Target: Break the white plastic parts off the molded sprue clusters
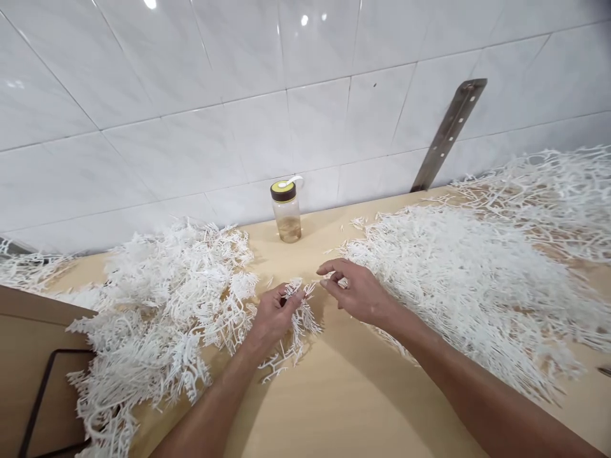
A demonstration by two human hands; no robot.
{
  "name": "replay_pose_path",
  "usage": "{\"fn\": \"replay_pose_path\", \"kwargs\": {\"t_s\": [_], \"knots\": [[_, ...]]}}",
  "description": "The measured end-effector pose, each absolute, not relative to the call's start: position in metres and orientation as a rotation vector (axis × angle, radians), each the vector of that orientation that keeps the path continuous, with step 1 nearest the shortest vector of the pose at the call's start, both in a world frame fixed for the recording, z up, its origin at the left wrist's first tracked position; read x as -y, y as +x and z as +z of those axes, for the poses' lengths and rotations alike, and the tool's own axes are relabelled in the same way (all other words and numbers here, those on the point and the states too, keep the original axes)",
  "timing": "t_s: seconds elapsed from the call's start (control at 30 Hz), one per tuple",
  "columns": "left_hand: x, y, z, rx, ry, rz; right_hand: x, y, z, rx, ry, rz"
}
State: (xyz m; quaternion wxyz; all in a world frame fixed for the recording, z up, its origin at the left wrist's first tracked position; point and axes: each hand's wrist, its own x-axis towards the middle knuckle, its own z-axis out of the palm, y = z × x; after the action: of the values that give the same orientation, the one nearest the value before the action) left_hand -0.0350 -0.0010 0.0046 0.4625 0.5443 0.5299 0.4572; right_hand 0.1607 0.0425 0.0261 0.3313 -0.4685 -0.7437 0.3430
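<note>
A white branched piece (305, 320) with many thin prongs is pinched in my left hand (275, 312), above the middle of the wooden table (305, 416). Just to its right is my right hand (356, 289), thumb and forefinger curved toward each other at the prong tips; whether something tiny lies between them is too small to tell. On the left spreads a heap of white frilly branched pieces (176, 286). A large pile of thin white sticks (458, 273) lies to the right, beside my right forearm.
A bottle (289, 219) with a dark and yellow-green lid stands near the tiled wall (252, 140). A dark metal bracket (449, 133) leans there at the right. White netlike branches (554, 197) lie at the far right. A brown box (38, 375) is at the lower left.
</note>
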Motion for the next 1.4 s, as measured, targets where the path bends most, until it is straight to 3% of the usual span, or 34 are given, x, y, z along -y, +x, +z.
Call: {"fn": "replay_pose_path", "kwargs": {"t_s": [0.17, 0.3, 0.4, 0.6, 0.73, 0.87, 1.07, 1.4], "knots": [[0.003, -0.031, 0.01, -1.257, 1.333, 1.078, -0.035, 0.152, 0.036, 1.965, -1.229, 1.196], [0.003, -0.032, 0.009, -1.293, 1.335, 1.08, -0.034, 0.15, 0.035, 1.91, -1.239, 1.225], [0.003, -0.031, 0.008, -1.329, 1.328, 1.075, -0.036, 0.15, 0.03, 1.942, -1.221, 1.091], [0.005, -0.029, 0.01, -1.365, 1.318, 1.042, -0.053, 0.161, 0.012, 1.879, -1.439, 0.496], [0.004, -0.03, 0.01, -1.373, 1.24, 1.111, -0.063, 0.171, 0.006, 1.937, -1.491, 0.42], [0.002, -0.033, 0.011, -1.302, 1.12, 1.158, -0.058, 0.17, 0.011, 2.053, -1.428, 0.472], [0.003, -0.033, 0.017, -1.245, 1.064, 1.153, -0.036, 0.154, 0.032, 2.043, -1.265, 0.934], [0.001, -0.032, 0.007, -1.373, 1.241, 1.161, -0.021, 0.137, 0.031, 2.016, -1.291, 0.883]]}}
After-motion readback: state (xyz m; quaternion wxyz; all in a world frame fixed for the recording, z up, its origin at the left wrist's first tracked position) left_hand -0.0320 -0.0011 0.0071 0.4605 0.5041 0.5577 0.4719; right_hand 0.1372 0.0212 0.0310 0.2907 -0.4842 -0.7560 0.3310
